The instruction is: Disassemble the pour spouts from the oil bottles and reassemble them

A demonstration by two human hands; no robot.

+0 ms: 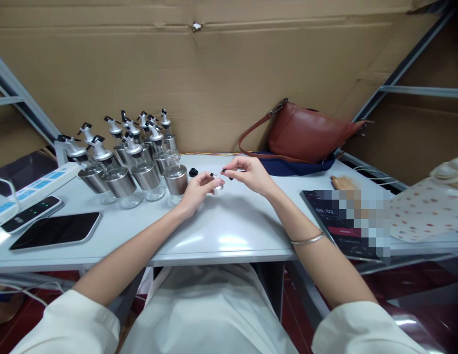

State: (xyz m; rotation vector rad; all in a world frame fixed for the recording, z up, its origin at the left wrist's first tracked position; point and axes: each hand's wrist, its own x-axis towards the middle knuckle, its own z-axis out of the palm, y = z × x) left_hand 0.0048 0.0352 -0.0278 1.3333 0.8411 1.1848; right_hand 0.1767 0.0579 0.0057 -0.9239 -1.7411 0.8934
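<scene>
My left hand (199, 191) is closed around a small silver pourer spout (218, 186), mostly covered by the fingers. Just to its right, my right hand (249, 172) pinches a small black lever-like piece (225, 170); its exact shape is too small to make out. A glass bottle with a steel sleeve (176, 181) stands left of my left hand, its neck bare. Behind that hand a black stopper (193, 172) sits on the table. Further left are several similar bottles (120, 183) fitted with silver pourers and black levers.
A white power strip (37, 189), a power bank (33, 215) and a dark phone (57, 230) lie at the left. Across the back right rests a brown leather bag (306, 130) on dark blue cloth. A tablet showing a timer (324, 216) and a dotted pouch (428, 211) are at the right.
</scene>
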